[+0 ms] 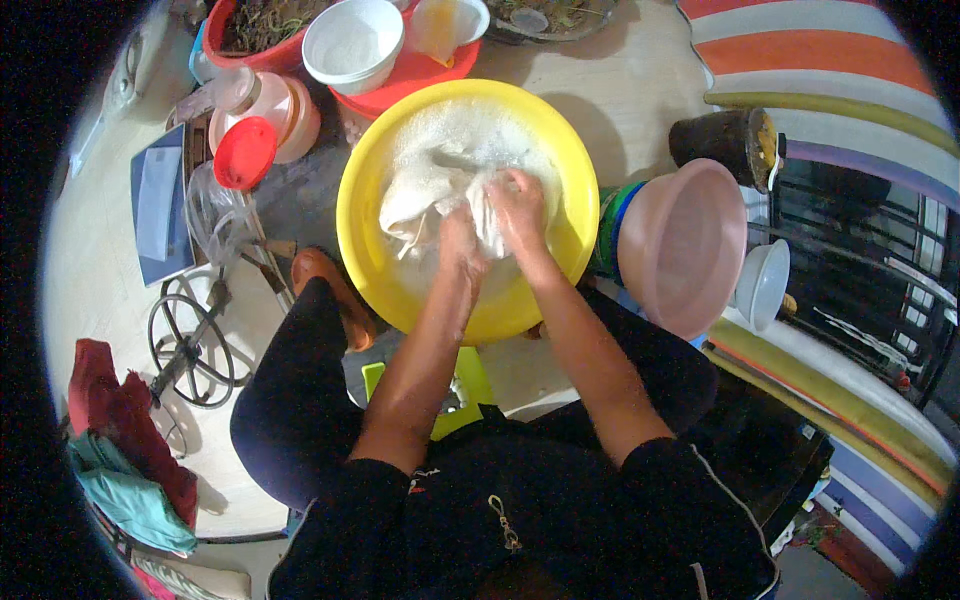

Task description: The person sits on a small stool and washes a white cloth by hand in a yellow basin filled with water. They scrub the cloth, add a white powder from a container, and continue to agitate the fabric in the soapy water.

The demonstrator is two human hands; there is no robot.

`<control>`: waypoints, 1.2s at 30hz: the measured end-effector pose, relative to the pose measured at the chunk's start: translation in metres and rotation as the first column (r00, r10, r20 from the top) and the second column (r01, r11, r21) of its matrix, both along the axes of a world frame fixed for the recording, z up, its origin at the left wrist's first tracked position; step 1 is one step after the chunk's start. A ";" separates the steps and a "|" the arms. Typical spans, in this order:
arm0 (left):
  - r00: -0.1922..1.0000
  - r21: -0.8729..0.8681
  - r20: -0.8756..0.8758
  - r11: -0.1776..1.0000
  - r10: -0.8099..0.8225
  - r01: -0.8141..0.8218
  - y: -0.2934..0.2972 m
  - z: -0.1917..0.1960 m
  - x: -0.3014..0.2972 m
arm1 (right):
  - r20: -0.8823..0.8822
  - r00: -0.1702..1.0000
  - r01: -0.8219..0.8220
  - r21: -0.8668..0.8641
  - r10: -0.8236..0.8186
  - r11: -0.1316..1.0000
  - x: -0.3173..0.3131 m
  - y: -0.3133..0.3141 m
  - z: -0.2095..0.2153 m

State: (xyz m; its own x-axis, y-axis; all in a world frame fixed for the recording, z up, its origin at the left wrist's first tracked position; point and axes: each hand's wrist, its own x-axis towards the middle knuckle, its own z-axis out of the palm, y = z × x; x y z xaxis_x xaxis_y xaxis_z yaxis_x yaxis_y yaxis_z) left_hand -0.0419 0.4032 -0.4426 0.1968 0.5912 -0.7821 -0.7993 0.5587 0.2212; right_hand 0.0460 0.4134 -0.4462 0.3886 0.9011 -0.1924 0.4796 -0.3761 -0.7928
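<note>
A yellow basin [362, 275] stands in front of me, with foamy, soapy water [530, 135] inside. Bunched up in the suds is a wet white cloth [420, 200], its kind hard to make out in the folds. My right hand [517, 212] is closed on the cloth's right part, fingers curled into the fabric. Just left of it and a little nearer, my left hand [462, 240] grips the cloth too, its fingers partly hidden by the folds. Both forearms reach in over the basin's near rim.
Right of the basin, a pink basin [690, 250] leans on its side beside a white bowl [765, 285] and a dark pot [722, 148]. Behind are a white bowl [353, 45] and a red tub [262, 60]. A pink jug [290, 115] and coiled cable [190, 350] lie left.
</note>
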 end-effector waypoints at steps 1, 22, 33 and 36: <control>0.997 0.000 -0.053 0.998 -0.055 0.055 0.001 0.000 -0.005 | -0.202 0.979 -0.030 -0.071 0.015 0.997 0.000 0.001 0.003; 0.976 0.090 -0.190 0.988 -0.105 0.124 -0.003 -0.030 -0.014 | -0.146 0.989 0.029 -0.050 -0.036 0.998 -0.039 -0.029 0.021; 0.801 0.084 -0.570 0.957 -0.181 0.277 0.010 -0.023 -0.022 | 0.452 0.782 -0.307 -0.321 0.430 0.896 -0.014 -0.068 0.001; 0.691 0.290 -0.723 0.906 -0.003 0.308 0.007 -0.054 -0.020 | 0.412 0.778 -0.301 -0.420 0.475 0.856 -0.020 -0.063 -0.014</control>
